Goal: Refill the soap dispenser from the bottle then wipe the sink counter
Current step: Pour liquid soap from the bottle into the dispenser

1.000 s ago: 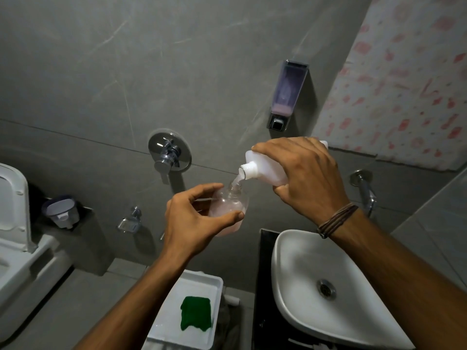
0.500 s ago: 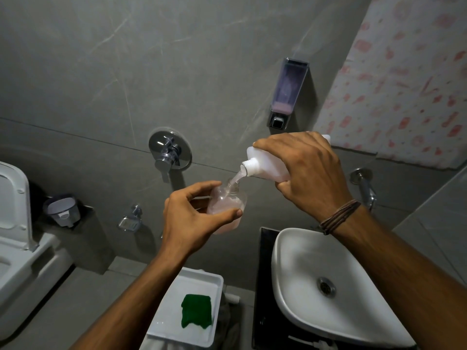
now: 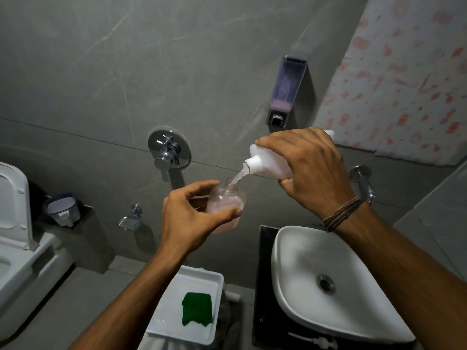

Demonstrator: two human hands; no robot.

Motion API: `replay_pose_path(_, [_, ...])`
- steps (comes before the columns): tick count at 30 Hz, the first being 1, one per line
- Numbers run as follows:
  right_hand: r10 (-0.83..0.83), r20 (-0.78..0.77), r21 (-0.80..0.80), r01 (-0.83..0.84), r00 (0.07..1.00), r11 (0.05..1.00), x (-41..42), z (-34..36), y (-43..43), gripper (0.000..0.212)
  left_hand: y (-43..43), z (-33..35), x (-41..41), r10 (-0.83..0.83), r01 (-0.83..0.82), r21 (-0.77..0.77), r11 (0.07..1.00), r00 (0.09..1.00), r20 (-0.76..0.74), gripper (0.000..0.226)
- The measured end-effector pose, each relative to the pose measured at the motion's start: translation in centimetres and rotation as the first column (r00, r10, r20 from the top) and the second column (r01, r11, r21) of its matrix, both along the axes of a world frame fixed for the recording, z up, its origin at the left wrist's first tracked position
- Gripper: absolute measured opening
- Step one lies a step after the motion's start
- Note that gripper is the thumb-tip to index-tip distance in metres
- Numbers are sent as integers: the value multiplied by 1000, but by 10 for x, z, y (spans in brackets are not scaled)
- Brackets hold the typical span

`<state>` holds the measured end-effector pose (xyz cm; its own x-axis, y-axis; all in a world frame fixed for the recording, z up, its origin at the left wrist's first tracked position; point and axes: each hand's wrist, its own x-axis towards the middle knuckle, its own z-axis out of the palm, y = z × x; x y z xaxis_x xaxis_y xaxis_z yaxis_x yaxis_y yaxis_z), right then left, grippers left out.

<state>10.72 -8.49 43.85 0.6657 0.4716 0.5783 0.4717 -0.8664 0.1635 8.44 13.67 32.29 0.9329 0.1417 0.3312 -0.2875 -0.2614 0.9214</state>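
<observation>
I am tilting the white bottle (image 3: 271, 164), clasped around its body in my right hand (image 3: 312, 173), streaming soap into the clear dispenser (image 3: 226, 200), which my left hand (image 3: 192, 218) is cradling mid-air beside the sink (image 3: 298, 294). Dispenser is likely getting heavier and slippery; I am judging a mid-body hold safest.

Centre frame: left hand (image 3: 187, 218) around soap dispenser (image 3: 225, 204); right hand (image 3: 310, 170) tilts bottle (image 3: 267, 162) just above its mouth. Sink (image 3: 310, 299) lower right. Tray (image 3: 177, 322) bottom centre, cloth (image 3: 197, 309) in it. Toilet (image 3: 15, 238) far left. Wall dispenser (image 3: 286, 89) upper right.
</observation>
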Motion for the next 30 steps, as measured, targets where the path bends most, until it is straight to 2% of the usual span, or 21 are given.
replay_pose_path(8, [-18,-13,-19,17,1000,1000,0,1,-2,65,-1,0,0,15,-15,16,1000,1000,-12,70])
replay_pose_path(21, [-21,-9,-23,20,1000,1000,1,1,-4,63,-3,-1,-1,8,-8,8,1000,999,-32,77])
replay_pose_path(30, [-34,-13,-34,33,999,999,1,4,-5,63,-4,1,-1,-9,9,9,1000,999,-39,73])
